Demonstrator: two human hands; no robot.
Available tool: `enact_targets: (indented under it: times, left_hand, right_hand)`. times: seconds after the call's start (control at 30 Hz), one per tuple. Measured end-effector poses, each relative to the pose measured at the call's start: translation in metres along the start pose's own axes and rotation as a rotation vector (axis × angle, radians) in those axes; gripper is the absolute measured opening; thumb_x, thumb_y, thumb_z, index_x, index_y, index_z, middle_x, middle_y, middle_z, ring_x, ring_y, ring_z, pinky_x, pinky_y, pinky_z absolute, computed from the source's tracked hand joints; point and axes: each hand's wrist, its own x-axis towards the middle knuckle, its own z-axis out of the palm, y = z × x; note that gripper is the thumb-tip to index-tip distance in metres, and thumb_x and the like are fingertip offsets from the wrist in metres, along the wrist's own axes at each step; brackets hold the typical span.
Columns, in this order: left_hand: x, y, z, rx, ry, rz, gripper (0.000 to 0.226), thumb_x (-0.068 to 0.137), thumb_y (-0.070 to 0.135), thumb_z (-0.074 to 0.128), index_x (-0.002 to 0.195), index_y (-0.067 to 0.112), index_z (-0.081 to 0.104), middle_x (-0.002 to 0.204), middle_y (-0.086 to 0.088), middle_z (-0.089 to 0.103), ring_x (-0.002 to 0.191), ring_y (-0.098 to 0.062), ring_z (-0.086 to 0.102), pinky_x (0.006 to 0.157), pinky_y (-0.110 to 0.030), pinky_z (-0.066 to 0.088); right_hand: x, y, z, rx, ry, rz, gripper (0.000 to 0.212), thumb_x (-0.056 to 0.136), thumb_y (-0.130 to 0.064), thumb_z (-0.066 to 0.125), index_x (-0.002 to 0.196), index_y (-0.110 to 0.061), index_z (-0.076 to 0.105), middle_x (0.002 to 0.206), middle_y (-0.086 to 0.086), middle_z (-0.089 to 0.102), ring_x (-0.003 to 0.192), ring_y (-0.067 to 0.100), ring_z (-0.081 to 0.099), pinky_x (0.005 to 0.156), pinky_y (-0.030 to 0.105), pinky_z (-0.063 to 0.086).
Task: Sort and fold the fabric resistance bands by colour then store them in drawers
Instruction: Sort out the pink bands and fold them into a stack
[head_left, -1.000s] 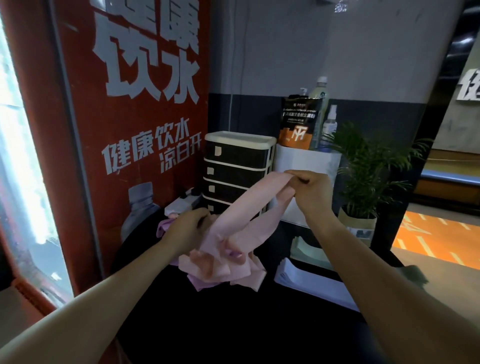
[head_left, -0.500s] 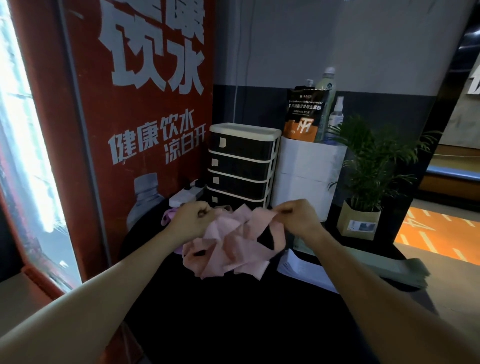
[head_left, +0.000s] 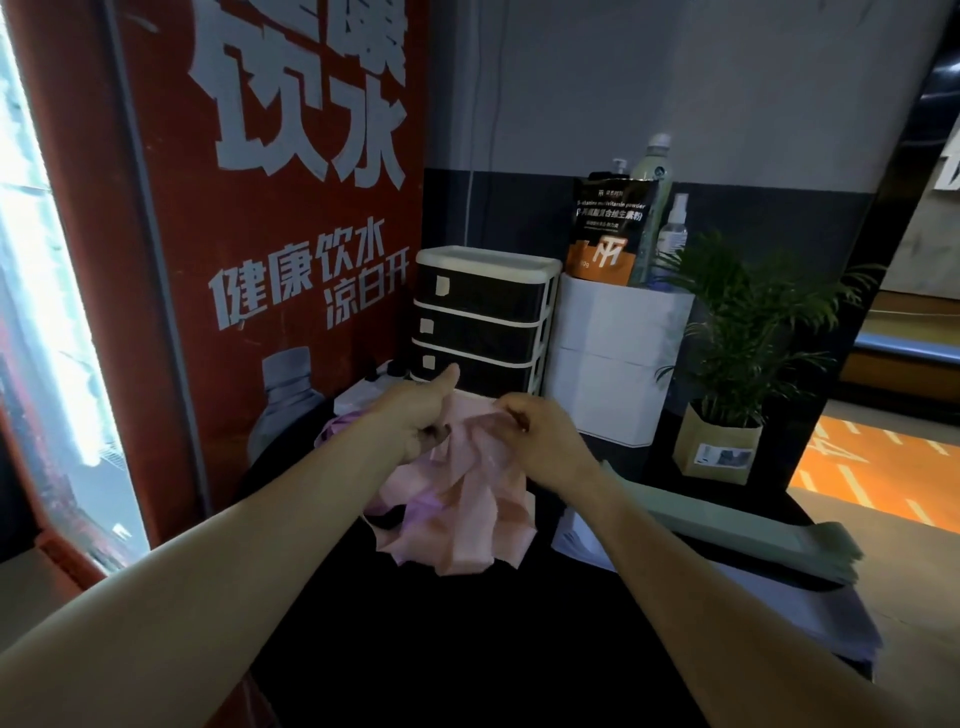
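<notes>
A bunch of pink fabric bands (head_left: 467, 499) hangs over the black table (head_left: 467, 649), gathered at the top between both hands. My left hand (head_left: 415, 415) grips the upper left of the bunch, thumb sticking up. My right hand (head_left: 535, 434) pinches the upper right edge, fingers curled. A purple band (head_left: 337, 428) lies on the table behind my left wrist, mostly hidden. The black drawer unit with white frame (head_left: 483, 322) stands just behind the hands, all visible drawers closed.
A red vending machine (head_left: 260, 260) walls off the left. Right of the drawers stands a white box (head_left: 613, 364) topped with a pouch and bottles, then a potted plant (head_left: 727, 364). Pale green folded material (head_left: 753, 535) and papers lie at the table's right.
My right hand has come down and left, from stretching a pink band out toward the drawers to meeting my left hand. The pink bands are now bunched together and hang lower.
</notes>
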Motion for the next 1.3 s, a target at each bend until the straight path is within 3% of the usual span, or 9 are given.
enact_targets:
  times: [0.1,0.2,0.3,0.4,0.53,0.73,0.87,1.03,1.3]
  left_hand:
    - [-0.012,0.002,-0.011,0.226,-0.149,0.088,0.031,0.083,0.043,0.063,0.082,0.014,0.053,0.069,0.001,0.056,0.063,-0.010,0.053,0.056,-0.023,0.045]
    - [-0.017,-0.004,-0.028,0.422,-0.412,0.158,0.035,0.071,0.025,0.075,0.096,0.015,0.053,0.081,0.002,0.058,0.068,-0.008,0.054,0.059,-0.020,0.045]
    - [-0.013,-0.012,-0.032,0.647,-0.424,0.328,0.035,0.075,0.015,0.075,0.106,0.020,0.058,0.097,0.003,0.064,0.084,-0.008,0.060,0.067,-0.015,0.051]
    - [-0.012,-0.016,-0.033,0.555,-0.339,0.385,0.007,0.087,0.016,0.062,0.094,0.015,0.065,0.075,0.009,0.065,0.070,-0.002,0.057,0.060,-0.008,0.046]
    - [-0.009,-0.025,-0.034,0.342,-0.353,0.243,0.015,0.093,0.016,0.052,0.084,0.010,0.063,0.063,0.001,0.061,0.063,-0.008,0.058,0.057,-0.013,0.050]
    - [-0.006,-0.043,-0.026,0.186,-0.292,0.024,0.024,0.095,0.032,0.050,0.102,0.013,0.062,0.080,-0.003,0.068,0.078,-0.017,0.066,0.072,-0.034,0.053]
    - [-0.004,-0.049,-0.022,0.187,-0.280,0.018,0.027,0.093,0.036,0.051,0.106,0.015,0.061,0.087,-0.005,0.068,0.079,-0.018,0.064,0.079,-0.038,0.053]
    - [-0.003,-0.051,-0.017,0.200,-0.253,0.052,0.026,0.096,0.032,0.048,0.115,0.018,0.059,0.102,-0.010,0.063,0.090,-0.023,0.061,0.083,-0.041,0.053]
    - [-0.004,-0.050,-0.016,0.195,-0.199,0.109,0.016,0.096,0.034,0.047,0.101,0.022,0.057,0.109,-0.010,0.063,0.096,-0.023,0.061,0.080,-0.041,0.053]
  right_hand:
    - [0.002,0.002,-0.013,0.085,-0.005,0.048,0.013,0.091,-0.007,0.056,0.085,-0.004,0.068,0.082,0.015,0.067,0.073,0.013,0.057,0.069,0.025,0.046]
    - [0.004,0.002,-0.018,0.141,0.005,0.060,0.019,0.091,-0.004,0.053,0.083,-0.013,0.068,0.077,0.002,0.068,0.066,0.001,0.060,0.066,0.015,0.048]
    - [0.009,0.002,-0.019,0.251,0.018,0.095,0.018,0.090,-0.003,0.054,0.086,-0.014,0.068,0.078,0.000,0.067,0.066,0.002,0.061,0.066,0.014,0.050]
    - [0.010,0.005,-0.020,0.297,0.009,0.125,0.011,0.087,-0.003,0.061,0.088,-0.012,0.067,0.082,0.008,0.068,0.073,0.012,0.062,0.072,0.020,0.052]
    - [0.007,0.015,-0.017,0.220,0.056,0.111,0.004,0.083,-0.006,0.067,0.085,-0.009,0.066,0.079,0.007,0.067,0.075,0.014,0.060,0.073,0.020,0.049]
    - [-0.004,0.026,0.001,0.027,0.067,0.063,0.011,0.080,-0.011,0.071,0.078,-0.015,0.061,0.072,-0.009,0.057,0.062,-0.001,0.051,0.059,0.006,0.041]
    - [-0.014,0.025,0.016,-0.171,-0.019,0.063,0.035,0.086,-0.025,0.064,0.059,-0.005,0.054,0.062,0.012,0.058,0.057,0.011,0.049,0.059,0.030,0.041]
    - [-0.015,0.024,0.033,-0.246,-0.218,0.351,0.039,0.091,-0.033,0.051,0.061,-0.008,0.046,0.062,0.005,0.051,0.061,0.022,0.053,0.057,0.028,0.042]
    - [-0.014,0.022,0.042,0.315,-0.182,0.646,0.019,0.085,-0.017,0.064,0.072,-0.006,0.057,0.070,0.010,0.058,0.068,0.022,0.061,0.068,0.036,0.055]
